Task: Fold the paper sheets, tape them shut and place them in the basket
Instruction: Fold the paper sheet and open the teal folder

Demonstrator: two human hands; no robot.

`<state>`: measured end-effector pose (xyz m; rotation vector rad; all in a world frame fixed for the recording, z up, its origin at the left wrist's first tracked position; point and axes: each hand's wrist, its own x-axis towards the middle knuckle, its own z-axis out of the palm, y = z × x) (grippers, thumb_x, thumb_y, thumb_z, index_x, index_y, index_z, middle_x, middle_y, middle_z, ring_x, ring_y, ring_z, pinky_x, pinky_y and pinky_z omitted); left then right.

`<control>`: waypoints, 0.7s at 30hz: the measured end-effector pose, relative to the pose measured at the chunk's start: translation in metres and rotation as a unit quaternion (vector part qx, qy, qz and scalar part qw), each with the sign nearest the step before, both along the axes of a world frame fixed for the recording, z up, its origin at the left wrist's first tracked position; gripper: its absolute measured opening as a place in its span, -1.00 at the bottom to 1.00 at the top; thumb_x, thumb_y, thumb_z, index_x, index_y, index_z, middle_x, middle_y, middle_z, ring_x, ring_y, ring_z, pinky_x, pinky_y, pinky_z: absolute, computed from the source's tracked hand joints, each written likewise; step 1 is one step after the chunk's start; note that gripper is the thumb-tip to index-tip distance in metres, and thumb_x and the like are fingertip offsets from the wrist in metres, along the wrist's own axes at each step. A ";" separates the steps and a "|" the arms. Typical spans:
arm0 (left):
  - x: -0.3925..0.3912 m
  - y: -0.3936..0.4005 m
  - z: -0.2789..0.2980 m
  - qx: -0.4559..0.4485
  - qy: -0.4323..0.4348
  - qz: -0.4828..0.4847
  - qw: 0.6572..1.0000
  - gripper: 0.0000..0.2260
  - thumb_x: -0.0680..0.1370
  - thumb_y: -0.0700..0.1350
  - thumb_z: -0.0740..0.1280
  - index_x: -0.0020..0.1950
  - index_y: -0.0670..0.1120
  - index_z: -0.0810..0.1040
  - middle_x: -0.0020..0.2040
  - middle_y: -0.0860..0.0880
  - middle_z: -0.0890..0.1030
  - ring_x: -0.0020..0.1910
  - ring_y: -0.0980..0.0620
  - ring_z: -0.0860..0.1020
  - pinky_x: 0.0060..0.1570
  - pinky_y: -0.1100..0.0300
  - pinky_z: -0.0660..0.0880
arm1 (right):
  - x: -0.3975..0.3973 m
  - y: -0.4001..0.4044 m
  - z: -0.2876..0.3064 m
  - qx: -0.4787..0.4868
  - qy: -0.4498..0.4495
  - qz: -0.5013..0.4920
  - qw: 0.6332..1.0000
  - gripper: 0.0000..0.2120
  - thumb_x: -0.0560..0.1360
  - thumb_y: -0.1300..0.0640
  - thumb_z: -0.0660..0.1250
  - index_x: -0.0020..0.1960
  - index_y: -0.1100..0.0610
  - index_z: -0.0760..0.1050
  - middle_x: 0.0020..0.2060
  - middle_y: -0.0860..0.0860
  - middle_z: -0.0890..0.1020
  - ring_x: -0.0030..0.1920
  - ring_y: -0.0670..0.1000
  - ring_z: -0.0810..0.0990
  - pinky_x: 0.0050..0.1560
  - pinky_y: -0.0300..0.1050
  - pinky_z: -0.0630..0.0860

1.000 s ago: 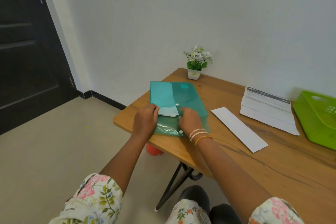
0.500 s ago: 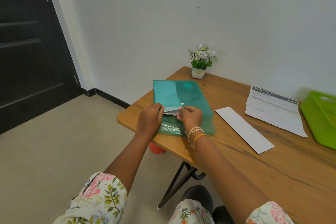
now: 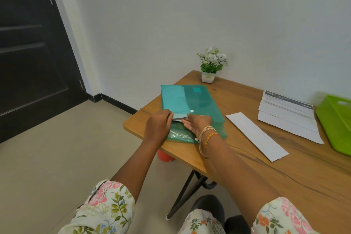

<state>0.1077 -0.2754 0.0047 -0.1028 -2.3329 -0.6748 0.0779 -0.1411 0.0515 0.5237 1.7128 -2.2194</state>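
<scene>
A teal plastic folder (image 3: pixel 191 99) lies on the left corner of the wooden table (image 3: pixel 284 173), its crinkled flap open toward me. Both hands meet at its mouth. My left hand (image 3: pixel 157 125) pinches the folder's top layer at the opening. My right hand (image 3: pixel 197 123) holds the edge of a pale paper sheet (image 3: pixel 179 116) that pokes out of the mouth; most of the sheet is hidden inside. To the right lies a folded white paper strip (image 3: pixel 256 136). A green basket (image 3: pixel 334 119) stands at the right edge of the view.
A stack of printed sheets (image 3: pixel 286 114) lies between the strip and the basket. A small potted plant (image 3: pixel 210 64) stands at the table's back corner by the wall. An orange object (image 3: pixel 164 156) sits under the table. A dark door (image 3: pixel 28 43) is on the left.
Less of the paper sheet shows at the folder's mouth than a second ago. Both hands have closed in on the opening, and the right hand has turned palm-up.
</scene>
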 end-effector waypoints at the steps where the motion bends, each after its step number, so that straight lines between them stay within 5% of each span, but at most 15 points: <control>1: 0.000 0.000 0.000 0.000 -0.007 0.003 1.000 -0.86 0.59 -0.13 0.30 -0.09 -0.16 0.59 -0.22 -0.08 0.62 -0.28 0.00 0.55 -0.31 0.07 0.50 | 0.000 0.000 0.001 0.000 -0.004 -0.006 1.000 -0.74 0.57 0.36 0.21 0.23 0.42 0.40 0.13 0.30 0.59 0.03 0.17 0.66 -0.33 -0.26 0.57; 3: -0.002 -0.001 -0.001 0.003 -0.021 0.009 1.000 -0.85 0.59 -0.12 0.29 -0.09 -0.15 0.59 -0.21 -0.07 0.62 -0.27 0.00 0.54 -0.30 0.07 0.49 | 0.003 0.003 0.002 0.011 -0.012 -0.020 1.000 -0.77 0.55 0.35 0.23 0.19 0.39 0.43 0.02 0.24 0.65 -0.18 0.06 0.68 -0.51 -0.30 0.50; 7: -0.003 -0.001 -0.001 0.004 -0.038 0.013 0.999 -0.83 0.60 -0.11 0.27 -0.08 -0.15 0.59 -0.19 -0.08 0.62 -0.25 -0.01 0.54 -0.27 0.07 0.50 | 0.014 0.017 -0.002 -0.011 0.008 -0.082 0.997 -0.86 0.47 0.32 0.24 0.00 0.35 0.44 -0.32 0.16 0.56 -0.34 0.06 0.62 -0.42 -0.14 0.57; 12: -0.004 -0.001 -0.002 0.000 -0.051 0.013 0.999 -0.82 0.61 -0.10 0.26 -0.05 -0.17 0.59 -0.15 -0.09 0.63 -0.21 -0.03 0.56 -0.22 0.01 0.53 | 0.028 0.038 -0.002 0.010 0.020 -0.062 0.998 -0.80 0.49 0.26 0.17 0.08 0.28 0.44 -0.23 0.17 0.61 -0.35 0.11 0.63 -0.50 -0.13 0.58; 16: -0.003 -0.001 -0.001 -0.001 -0.065 0.011 0.998 -0.82 0.61 -0.09 0.26 -0.03 -0.16 0.59 -0.13 -0.09 0.63 -0.19 -0.02 0.56 -0.19 0.01 0.53 | 0.035 0.046 0.005 0.058 -0.003 0.020 0.998 -0.65 0.61 0.40 0.06 0.39 0.33 0.26 0.13 0.27 0.55 -0.33 0.11 0.64 -0.53 -0.17 0.56; 21: -0.003 0.000 0.001 -0.002 -0.085 0.010 0.996 -0.83 0.60 -0.09 0.27 -0.04 -0.15 0.59 -0.13 -0.09 0.62 -0.19 -0.01 0.55 -0.19 0.04 0.54 | 0.042 0.066 0.028 0.183 -0.025 0.056 0.981 -0.62 0.57 0.39 0.18 0.38 0.25 0.29 -0.26 0.09 0.51 -0.34 0.07 0.61 -0.55 -0.22 0.56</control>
